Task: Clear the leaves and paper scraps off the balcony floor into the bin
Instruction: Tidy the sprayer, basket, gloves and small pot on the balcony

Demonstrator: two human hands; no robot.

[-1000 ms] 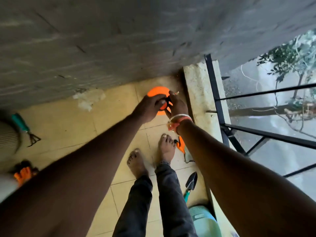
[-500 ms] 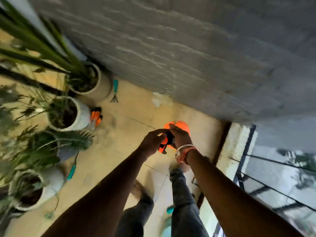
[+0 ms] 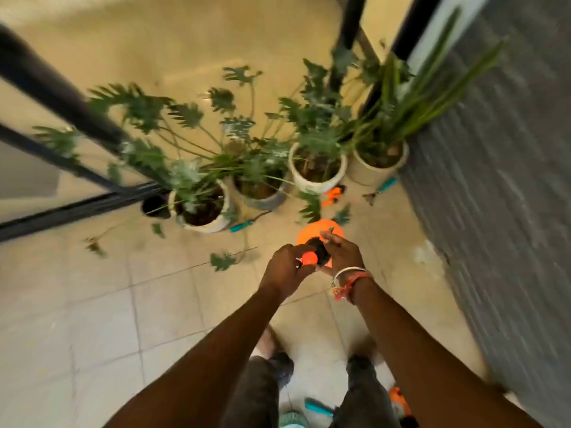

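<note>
I hold an orange container with a black top [image 3: 321,233] in front of me, above the tiled floor [image 3: 92,319]. My left hand [image 3: 287,268] pinches a small orange knob on it, and my right hand [image 3: 341,253], with bangles at the wrist, curls round the black top from the other side. Green leaves lie on the tiles: one leaf [image 3: 222,261] just left of my hands, and a second leaf [image 3: 95,247] and a third leaf [image 3: 157,230] further left. The picture is blurred by motion.
Several potted plants [image 3: 318,168] stand in a row ahead, between a black door frame [image 3: 71,100] on the left and a grey wall [image 3: 500,196] on the right. Teal-handled tools [image 3: 384,185] and orange gloves [image 3: 332,194] lie by the pots. My feet stand below.
My view has swung from the wall corner and railing round to the row of potted plants. Both hands have stayed on the orange container throughout.
</note>
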